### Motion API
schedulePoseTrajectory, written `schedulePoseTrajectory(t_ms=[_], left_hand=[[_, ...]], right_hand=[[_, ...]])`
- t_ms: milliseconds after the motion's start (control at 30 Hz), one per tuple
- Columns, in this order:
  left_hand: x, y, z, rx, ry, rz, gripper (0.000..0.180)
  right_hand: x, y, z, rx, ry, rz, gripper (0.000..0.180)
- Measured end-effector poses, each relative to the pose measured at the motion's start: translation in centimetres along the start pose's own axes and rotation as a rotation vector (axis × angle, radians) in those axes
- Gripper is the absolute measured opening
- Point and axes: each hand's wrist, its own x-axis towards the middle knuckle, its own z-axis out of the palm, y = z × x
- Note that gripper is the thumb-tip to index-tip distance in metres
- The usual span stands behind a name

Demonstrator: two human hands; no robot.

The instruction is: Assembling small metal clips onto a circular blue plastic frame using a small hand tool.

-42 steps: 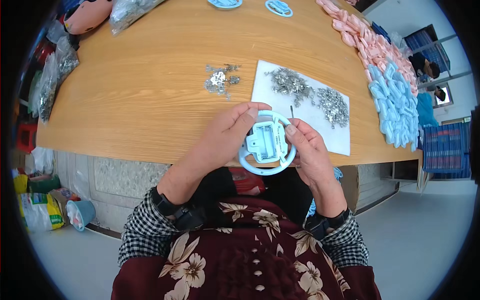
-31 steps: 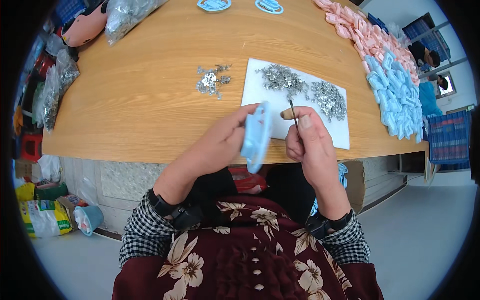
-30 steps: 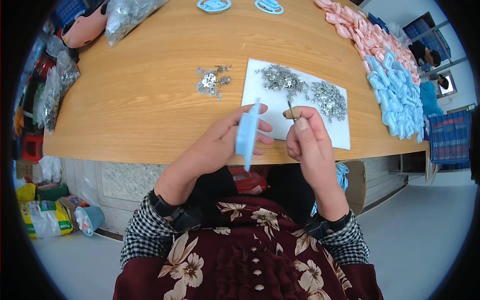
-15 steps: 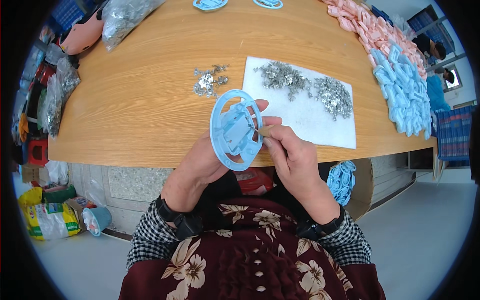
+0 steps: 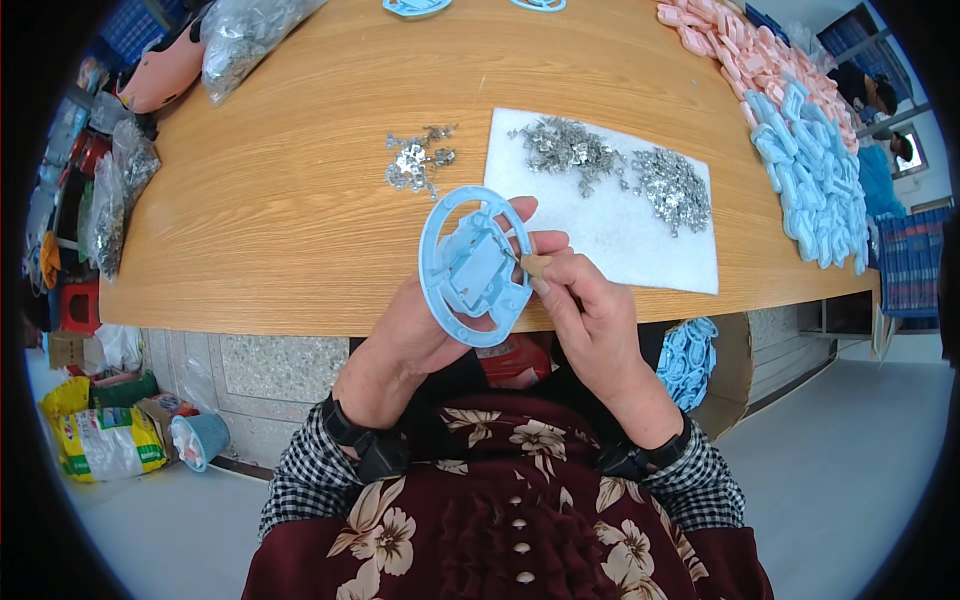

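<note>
A light blue plastic part shaped like a toy steering wheel is tilted up over the table's near edge. My left hand grips it from behind, with fingertips showing past its right rim. My right hand is closed in a pinch at that right side, thumb against forefinger. A tan piece shows at the pinch; whether it is a finger cover or a small handle I cannot tell. From it a thin metal tip reaches into the wheel's hub. Beyond the hands, small metal clips lie heaped on a white pad.
More metal pieces lie on the wooden table. Blue parts and pink parts are piled at the right. A clear bag sits far left. Below the table, a cardboard box holds blue parts.
The wheel has turned slightly in my left hand, and its hub faces up a little more. My right hand stays pinched at its right side, shifted very slightly.
</note>
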Motion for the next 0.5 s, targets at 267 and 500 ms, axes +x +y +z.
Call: schedulePoseTrajectory(t_ms=[267,500], left_hand=[[0.3,-0.7,0.3,-0.055,0.03,-0.009,0.065],[0.3,-0.9,-0.1,-0.082,0.059,-0.027,0.061]], right_hand=[[0.0,0.8,0.5,-0.196,0.095,-0.182,0.021],[0.2,1.2,0.4,-0.304,0.062,-0.213,0.025]])
